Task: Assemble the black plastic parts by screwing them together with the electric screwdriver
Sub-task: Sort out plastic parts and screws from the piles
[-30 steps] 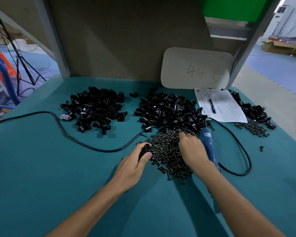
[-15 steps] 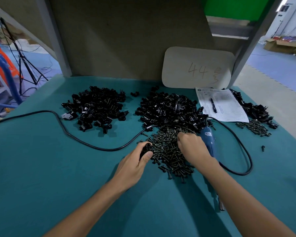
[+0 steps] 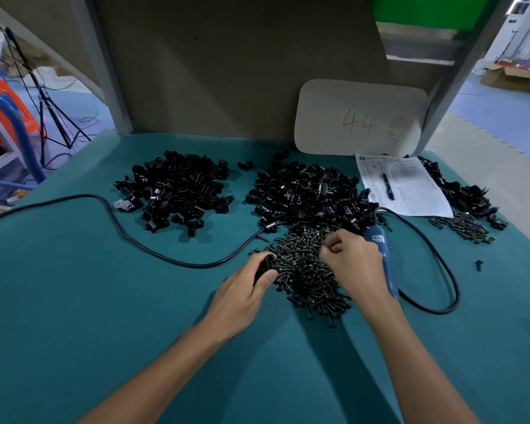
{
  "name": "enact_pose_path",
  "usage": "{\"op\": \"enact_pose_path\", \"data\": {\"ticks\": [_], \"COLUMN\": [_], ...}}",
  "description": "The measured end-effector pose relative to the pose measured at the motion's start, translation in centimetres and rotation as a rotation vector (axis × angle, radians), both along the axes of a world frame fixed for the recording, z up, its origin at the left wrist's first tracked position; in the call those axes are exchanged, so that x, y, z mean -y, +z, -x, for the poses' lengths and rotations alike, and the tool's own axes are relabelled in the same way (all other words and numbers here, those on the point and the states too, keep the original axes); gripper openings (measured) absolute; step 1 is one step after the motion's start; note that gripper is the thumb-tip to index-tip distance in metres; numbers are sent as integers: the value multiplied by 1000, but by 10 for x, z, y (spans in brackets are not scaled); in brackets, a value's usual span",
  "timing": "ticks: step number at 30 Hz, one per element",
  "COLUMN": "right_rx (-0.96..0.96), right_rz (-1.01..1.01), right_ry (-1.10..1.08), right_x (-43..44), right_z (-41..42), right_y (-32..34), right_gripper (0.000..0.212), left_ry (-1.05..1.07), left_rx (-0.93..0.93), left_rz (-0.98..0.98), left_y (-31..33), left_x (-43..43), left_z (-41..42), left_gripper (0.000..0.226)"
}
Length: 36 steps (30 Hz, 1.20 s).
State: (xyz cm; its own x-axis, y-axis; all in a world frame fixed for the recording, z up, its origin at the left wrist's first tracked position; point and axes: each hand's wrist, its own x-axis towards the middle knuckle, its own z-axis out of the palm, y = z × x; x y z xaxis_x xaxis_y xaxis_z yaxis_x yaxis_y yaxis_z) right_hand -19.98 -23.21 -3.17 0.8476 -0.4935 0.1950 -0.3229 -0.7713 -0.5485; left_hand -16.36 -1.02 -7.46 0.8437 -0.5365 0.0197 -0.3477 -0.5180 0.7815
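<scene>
Head view: left hand (image 3: 244, 290) around black part (image 3: 264, 265), right hand (image 3: 354, 264) amid screws (image 3: 302, 272).

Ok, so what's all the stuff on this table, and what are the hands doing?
table: one, teal, under everything
left parts pile: one, black plastic, back left
middle parts pile: one, black plastic, back centre
right parts pile: one, black plastic, far right, behind the paper
big screw pile: one, dark, in front of the middle parts pile
small screw pile: one, dark, right
electric screwdriver: one, blue, beside the right grip
cable: one, black, looping across the table
paper: one, white, back right
pen: one, black, on the paper
board: one, pale, marked "44", leaning at the back
left grip: holds a black part
right grip: fingertips pinched over the big screw pile; any screw held is too small to tell
</scene>
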Motion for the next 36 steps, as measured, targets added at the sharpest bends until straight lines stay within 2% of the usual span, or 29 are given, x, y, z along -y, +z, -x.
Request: {"op": "enact_pose_path", "data": {"ticks": [2,3,4,7,8,15,20,23,26,28,30,34,36], "right_rx": [-31,-5,48,147,159,192,141,82,-1,-19,-7,26,6], "right_rz": [38,-9,-153,-789,-878,-1149,-1076,-802,-466,-332,-395,-532,-517], "right_ry": [-4,6,38,228,258,285,310,325,377,416,452,512,523], "right_x": [-5,-6,-10,-34,-41,-52,-51,-50,-52,-53,-51,-43,-40], "right_z": [5,8,10,16,17,17,17,16,12,9,7,8,9], "right_y": [2,3,4,3,-1,-12,-14,-12,-8,-4,0,3,2], "right_gripper": [5,7,8,9,11,15,13,6,11,12,6,21,26], "left_ry": [-4,-6,-9,-19,-22,-17,-12,-20,-23,-23,-17,-23,-23], "left_rx": [6,4,1,2,10,43,49,48,42,46,29,23,27], "left_rz": [-11,-14,-11,22,26,18,-10,-10,1,3,19,32,33], "left_y": [0,0,0,2,2,3,3,3,4,4,4,3,2], "left_x": [0,0,0,-1,-1,-1,0,0,0,0,0,-1,-1], "left_z": [0,0,0,0,0,0,0,1,1,1,1,0,1], "left_gripper": [54,55,55,48,46,42,45,48,48,47,48,47,46]}}
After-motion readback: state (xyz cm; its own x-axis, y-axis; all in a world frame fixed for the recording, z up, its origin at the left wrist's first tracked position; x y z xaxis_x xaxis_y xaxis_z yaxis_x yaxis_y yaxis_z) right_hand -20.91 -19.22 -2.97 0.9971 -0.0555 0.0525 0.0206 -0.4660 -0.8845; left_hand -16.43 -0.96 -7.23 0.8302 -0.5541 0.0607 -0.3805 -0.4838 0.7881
